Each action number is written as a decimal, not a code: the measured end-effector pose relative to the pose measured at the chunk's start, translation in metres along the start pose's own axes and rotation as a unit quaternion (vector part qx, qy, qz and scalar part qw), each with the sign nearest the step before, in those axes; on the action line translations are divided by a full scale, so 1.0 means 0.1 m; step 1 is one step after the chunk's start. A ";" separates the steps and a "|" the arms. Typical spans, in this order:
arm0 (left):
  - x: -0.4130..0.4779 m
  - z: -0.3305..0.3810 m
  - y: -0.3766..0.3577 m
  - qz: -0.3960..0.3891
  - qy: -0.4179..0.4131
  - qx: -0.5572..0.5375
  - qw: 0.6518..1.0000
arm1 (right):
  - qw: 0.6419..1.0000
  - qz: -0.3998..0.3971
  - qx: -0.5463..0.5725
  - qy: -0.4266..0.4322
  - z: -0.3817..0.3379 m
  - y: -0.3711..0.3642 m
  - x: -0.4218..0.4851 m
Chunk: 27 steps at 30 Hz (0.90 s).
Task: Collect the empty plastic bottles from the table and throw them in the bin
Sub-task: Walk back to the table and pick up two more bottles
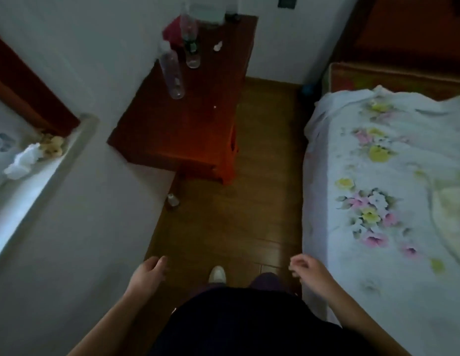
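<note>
A dark red wooden table (pixel 177 129) stands ahead against the left wall. On its far part stand two clear plastic bottles: a bare one (pixel 172 73) nearer me and a taller one (pixel 190 39) with a dark label behind it. Low in the view, well short of the table, my left hand (pixel 146 274) hangs with relaxed fingers and holds nothing. My right hand (pixel 307 269) hangs by the bed edge, fingers loosely curled, also holding nothing. No bin is in view.
A bed with a white floral sheet (pixel 383 201) fills the right side. A narrow strip of wooden floor (pixel 223 227) runs between wall and bed. A small bottle (pixel 173 200) stands on the floor by the table's leg. A windowsill with crumpled tissue (pixel 23 160) is at the left.
</note>
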State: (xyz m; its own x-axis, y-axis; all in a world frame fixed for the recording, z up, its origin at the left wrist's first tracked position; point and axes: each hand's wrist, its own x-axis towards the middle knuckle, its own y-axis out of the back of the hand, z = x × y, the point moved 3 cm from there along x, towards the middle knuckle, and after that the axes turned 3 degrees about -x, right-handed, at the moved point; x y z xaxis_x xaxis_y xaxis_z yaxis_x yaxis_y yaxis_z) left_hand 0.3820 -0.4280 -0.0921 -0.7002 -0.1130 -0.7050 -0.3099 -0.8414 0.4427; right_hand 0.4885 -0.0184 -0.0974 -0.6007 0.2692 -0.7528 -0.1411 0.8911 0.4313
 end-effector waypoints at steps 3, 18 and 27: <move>0.40 0.84 -0.18 -0.039 -0.039 0.043 0.998 | 0.997 0.056 0.034 -0.038 0.17 0.28 0.01; 1.62 3.23 -1.46 -0.120 -0.091 0.139 0.979 | 0.989 0.084 0.099 -0.072 -0.38 1.92 1.58; 1.93 4.09 -1.25 -0.014 -0.092 0.027 0.995 | 0.998 -0.003 0.040 0.041 -2.33 2.92 2.74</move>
State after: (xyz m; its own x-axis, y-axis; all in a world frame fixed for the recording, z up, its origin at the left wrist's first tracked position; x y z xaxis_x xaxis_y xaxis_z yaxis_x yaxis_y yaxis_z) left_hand 0.0222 -0.1288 -0.0572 -0.7951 0.0139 -0.6063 -0.3623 -0.8127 0.4565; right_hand 0.0996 0.2300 -0.0616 -0.6623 0.2369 -0.7108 -0.0833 0.9195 0.3841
